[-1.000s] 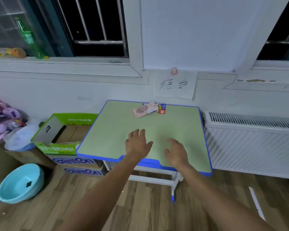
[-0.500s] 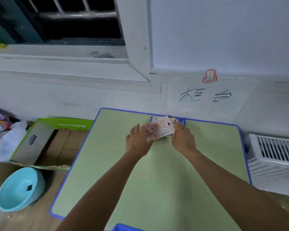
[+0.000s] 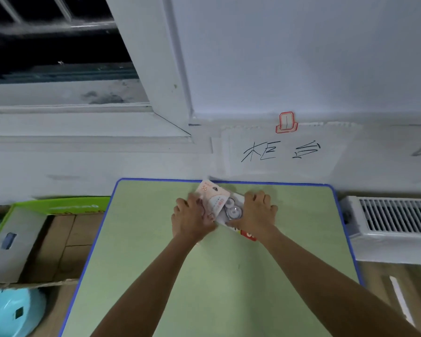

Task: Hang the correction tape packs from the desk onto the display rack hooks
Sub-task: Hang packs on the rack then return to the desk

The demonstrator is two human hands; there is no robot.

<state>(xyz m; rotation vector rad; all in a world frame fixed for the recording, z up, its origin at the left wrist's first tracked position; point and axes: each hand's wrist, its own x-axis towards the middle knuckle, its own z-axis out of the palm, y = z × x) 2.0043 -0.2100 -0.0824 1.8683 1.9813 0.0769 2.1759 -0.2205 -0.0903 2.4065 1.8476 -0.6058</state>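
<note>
At the far edge of the desk: my two hands meet over the correction tape packs, close to the wall.
Desk: green top with a blue rim [image 3: 336, 203]; everything below is placed relative to it.
Left hand: my left hand [image 3: 192, 218] grasps the pink pack [image 3: 214, 197], fingers curled round its near side; the pack tilts up off the desk.
Right hand: my right hand [image 3: 257, 212] grips a clear-fronted pack [image 3: 232, 210] with round tape wheels showing; a red-printed corner sticks out under my wrist.
What changed: half a second ago my hands had only just reached the packs lying flat by the far edge; now both are closed on them and the pink one is lifting.
Meaning for the task: I judge the pick-up is under way; no pack is hung yet.
Hidden: the display rack and its hooks are nowhere in view.
Hard to tell: how many packs are in the bunch, and whether each hand holds just one; my hands cover much of them.
Beyond the desk: a paper sign [image 3: 282, 152] with handwriting is taped to the wall.
Left of the desk: an open cardboard box [image 3: 51, 242] and a light blue basin [image 3: 12, 312], cut off by the frame.
Right of the desk: a white radiator [image 3: 396, 216].
</note>
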